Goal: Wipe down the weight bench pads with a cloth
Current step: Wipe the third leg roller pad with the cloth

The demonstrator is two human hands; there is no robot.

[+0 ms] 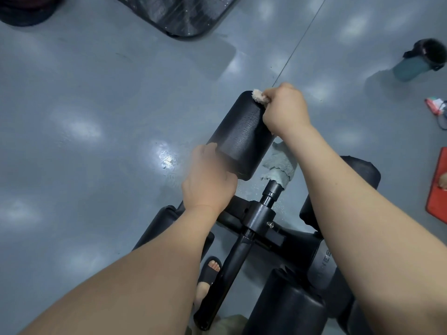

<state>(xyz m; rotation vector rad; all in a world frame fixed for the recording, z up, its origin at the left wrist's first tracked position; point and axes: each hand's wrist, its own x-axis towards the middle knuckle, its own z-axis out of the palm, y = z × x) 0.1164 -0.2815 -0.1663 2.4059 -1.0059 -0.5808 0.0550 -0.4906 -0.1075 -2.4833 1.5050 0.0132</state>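
Roller [242, 134], a black foam pad of the bench, is projecting over the floor [96, 97] from its post [271, 197], mid-view. The cloth [278, 165] is lying along its right side, one end bunched at the far edge and the rest hanging onto the post. The right hand [285, 110] is gripping the bunched end, fingers closed round it. The left hand [208, 180] is clasping the near end, fingers curling underneath. Good wiping here probably means keeping the left hold firm against spinning, then drawing the cloth around the whole circumference and both end faces.
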